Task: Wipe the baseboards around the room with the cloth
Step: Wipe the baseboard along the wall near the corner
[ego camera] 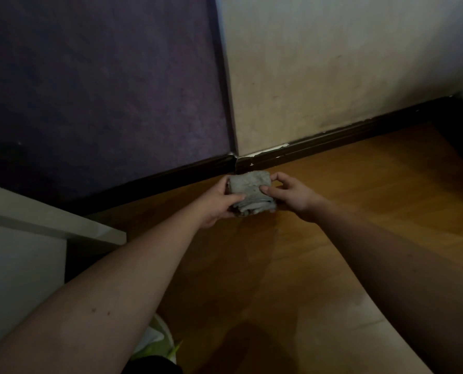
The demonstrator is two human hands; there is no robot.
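Observation:
A folded grey cloth (252, 193) is held in the air between both hands, just in front of a wall corner. My left hand (219, 203) grips its left side, thumb lying across the top. My right hand (292, 195) pinches its right edge with thumb and fingers. A dark baseboard (333, 139) runs along the foot of the cream wall to the right, and another stretch of dark baseboard (171, 174) runs under the purple wall to the left. The two meet at the corner just beyond the cloth. White chips show on the baseboard's top near the corner.
The floor (319, 238) is brown wood laminate. A white furniture edge (49, 222) juts in at the left. A green and white shoe (157, 341) shows at the bottom. Another dark baseboard section (462, 125) turns toward me at the far right.

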